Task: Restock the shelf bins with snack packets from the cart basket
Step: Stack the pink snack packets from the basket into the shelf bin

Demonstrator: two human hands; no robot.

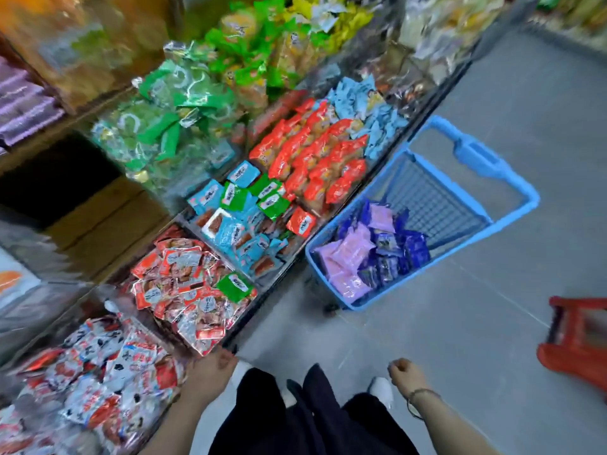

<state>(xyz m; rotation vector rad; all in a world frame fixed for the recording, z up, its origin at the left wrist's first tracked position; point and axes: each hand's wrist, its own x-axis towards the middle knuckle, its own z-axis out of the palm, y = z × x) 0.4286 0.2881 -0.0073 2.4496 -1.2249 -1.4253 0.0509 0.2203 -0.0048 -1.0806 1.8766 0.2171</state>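
Observation:
A blue cart basket (pixel 512 205) stands on the grey floor right of the shelf. Pink packets (pixel 353 249) and dark blue packets (pixel 392 257) lie heaped in its near end. Clear shelf bins run along the left: red-and-white packets (pixel 187 284), light blue and green packets (pixel 243 211), orange-red packets (pixel 315 159). My left hand (pixel 212 367) hangs low by the front edge of the nearest bins, fingers curled, nothing visible in it. My right hand (pixel 405 372) is a loose fist over the floor, holding nothing, well short of the basket.
A red plastic stool (pixel 578 343) stands on the floor at the right edge. Upper shelf bins hold green packets (pixel 170 119) and yellow ones (pixel 328 18). Cardboard boxes (pixel 108 221) sit under the left shelf. My dark trousers and white shoes fill the bottom centre.

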